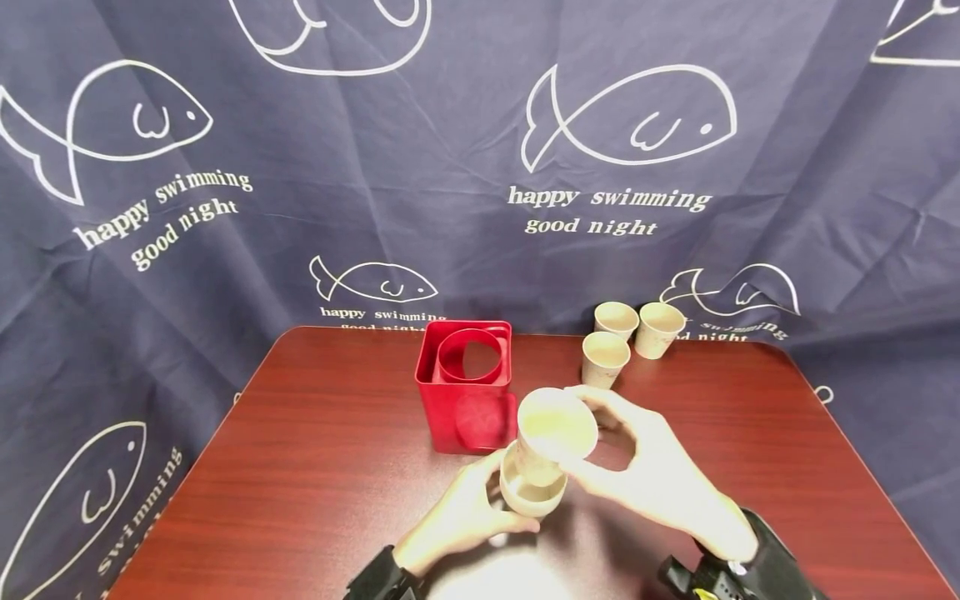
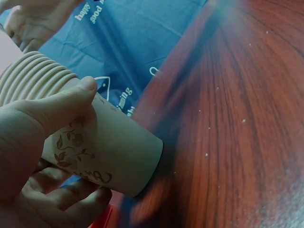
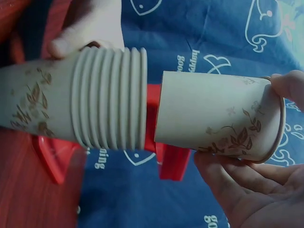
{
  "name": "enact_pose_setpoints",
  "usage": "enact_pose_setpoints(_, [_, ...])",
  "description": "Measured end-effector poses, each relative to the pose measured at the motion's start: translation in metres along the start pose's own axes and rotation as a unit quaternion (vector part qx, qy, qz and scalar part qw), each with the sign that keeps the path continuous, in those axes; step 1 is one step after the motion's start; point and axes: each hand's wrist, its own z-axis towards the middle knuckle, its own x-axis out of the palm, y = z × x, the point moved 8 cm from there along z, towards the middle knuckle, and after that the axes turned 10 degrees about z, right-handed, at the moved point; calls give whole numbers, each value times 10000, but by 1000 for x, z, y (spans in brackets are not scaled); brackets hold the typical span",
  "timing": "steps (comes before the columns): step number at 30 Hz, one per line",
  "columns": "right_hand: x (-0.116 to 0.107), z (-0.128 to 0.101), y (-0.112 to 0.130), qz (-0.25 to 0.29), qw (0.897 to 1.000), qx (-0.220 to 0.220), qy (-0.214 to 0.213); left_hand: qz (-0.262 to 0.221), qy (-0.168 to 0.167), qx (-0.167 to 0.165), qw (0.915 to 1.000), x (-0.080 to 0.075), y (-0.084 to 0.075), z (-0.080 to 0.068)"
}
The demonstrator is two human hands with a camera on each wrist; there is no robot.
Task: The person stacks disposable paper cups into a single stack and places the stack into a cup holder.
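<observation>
Left hand [image 1: 465, 508]: low over the near desk [image 1: 300, 467] edge, thumb and fingers curled round a stack of paper cups [image 1: 531, 492]; grip closed on the stack's lower body. The right wrist view shows about eight nested rims on it.

Right hand [image 1: 652, 475]: just right of and above the stack, fingertips and thumb pinching the rim of a single paper cup [image 1: 551, 433]; grip closed on it. That cup's base sits at the stack's mouth; the right wrist view shows a narrow gap between the two.

Red square box [image 1: 468, 400]: one, standing just beyond the hands at desk centre, round opening on top.

Loose paper cups [image 1: 630, 333]: three, upright, clustered at the far right desk edge, well apart from the hands.

Open room: bare desk surface left of the box and along the right side. Dark fish-print cloth [image 1: 480, 167] hangs behind, close to the far edge.
</observation>
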Motion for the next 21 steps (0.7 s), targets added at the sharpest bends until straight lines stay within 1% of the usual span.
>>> enact_pose_setpoints(4, [9, -1, -3, 128, 9998, -10, 156, -16, 41, -196, 9998, 1, 2, -1])
enact_pose_setpoints(9, [15, -3, -13, 272, 9994, 61, 209, 11, 56, -285, 9996, 0, 3, -1])
enact_pose_setpoints(16, [20, -6, -22, 401, 9989, 97, 212, 32, 36, -184, 9998, 0, 2, -1])
enact_pose_setpoints(21, [24, -8, -26, 376, 9990, 102, 220, -21, 39, -145, 9999, 0, 2, -1])
